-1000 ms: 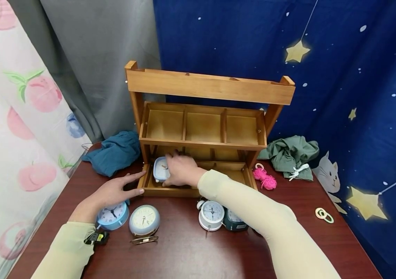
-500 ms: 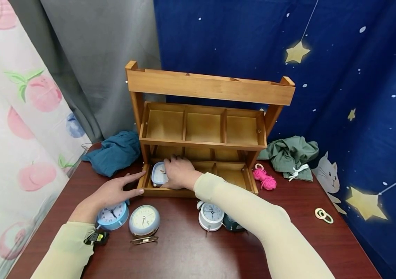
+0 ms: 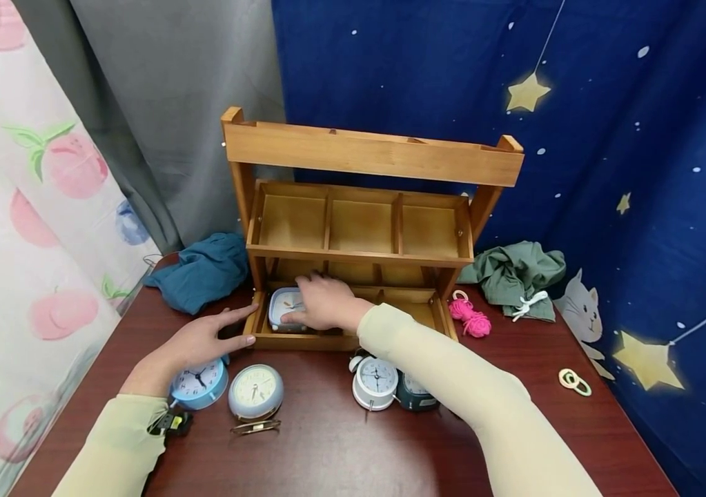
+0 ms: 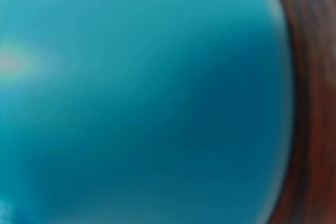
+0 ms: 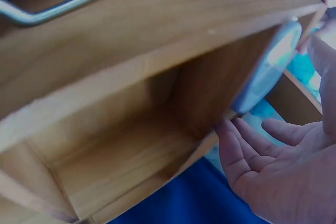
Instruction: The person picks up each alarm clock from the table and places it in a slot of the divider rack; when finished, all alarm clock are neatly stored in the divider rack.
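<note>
- Right hand [image 3: 323,304] is reaching into the bottom tier of the wooden organiser [image 3: 365,155], fingers curled over the pale blue square clock [image 3: 283,306] and thumb lying along its front edge; the hand is gripping the clock.
- Pale blue square clock is sitting face up in the leftmost compartment of the lowest tray, just behind the front rail.
- Right wrist view is showing the right hand's fingers [image 5: 247,145] relaxed beside a wooden compartment wall, with the clock's rounded edge [image 5: 268,66] leaning against that wall.
- Left hand [image 3: 200,339] is lying flat on the table [image 3: 340,455], fingers straight and holding nothing; its fingertips are touching the organiser's front left corner.
- Left wrist view is blurred to a blue surface with a strip of brown at the right; no detail is readable.
- Round blue clock [image 3: 199,383] is lying just under the left wrist, with a cream-faced round clock [image 3: 256,393] beside it.
- White twin-bell clock [image 3: 376,382] and a dark green clock [image 3: 416,393] are standing touching each other under the right forearm.
- Teal cloth [image 3: 200,269] is lying left of the organiser; green cloth [image 3: 514,273] and pink yarn [image 3: 472,317] are lying to its right.
- Pale linked rings [image 3: 574,381] are lying near the table's right edge.
</note>
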The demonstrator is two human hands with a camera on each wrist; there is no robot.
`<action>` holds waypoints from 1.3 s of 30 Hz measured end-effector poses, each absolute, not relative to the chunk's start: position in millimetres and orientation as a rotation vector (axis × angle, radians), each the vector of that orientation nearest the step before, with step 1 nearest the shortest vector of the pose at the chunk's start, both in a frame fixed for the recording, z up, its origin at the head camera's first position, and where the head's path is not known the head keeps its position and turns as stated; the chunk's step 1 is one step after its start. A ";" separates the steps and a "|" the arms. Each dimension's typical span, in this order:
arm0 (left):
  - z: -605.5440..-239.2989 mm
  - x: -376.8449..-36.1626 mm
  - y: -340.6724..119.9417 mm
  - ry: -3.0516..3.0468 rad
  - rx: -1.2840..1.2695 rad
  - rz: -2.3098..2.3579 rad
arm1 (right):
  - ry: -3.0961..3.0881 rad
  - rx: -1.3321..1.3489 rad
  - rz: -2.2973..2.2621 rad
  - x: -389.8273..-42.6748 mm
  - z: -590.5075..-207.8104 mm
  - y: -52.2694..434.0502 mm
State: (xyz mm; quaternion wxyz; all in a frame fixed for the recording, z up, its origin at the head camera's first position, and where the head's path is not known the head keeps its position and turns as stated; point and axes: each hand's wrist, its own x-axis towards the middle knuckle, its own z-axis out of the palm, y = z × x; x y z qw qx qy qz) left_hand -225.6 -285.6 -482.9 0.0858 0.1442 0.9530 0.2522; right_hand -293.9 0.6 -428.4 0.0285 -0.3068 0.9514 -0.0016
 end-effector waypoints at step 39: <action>-484.8 -227.7 -286.7 2.850 0.445 0.742 | 2.728 -1.251 -0.356 -186.7 -429.3 175.6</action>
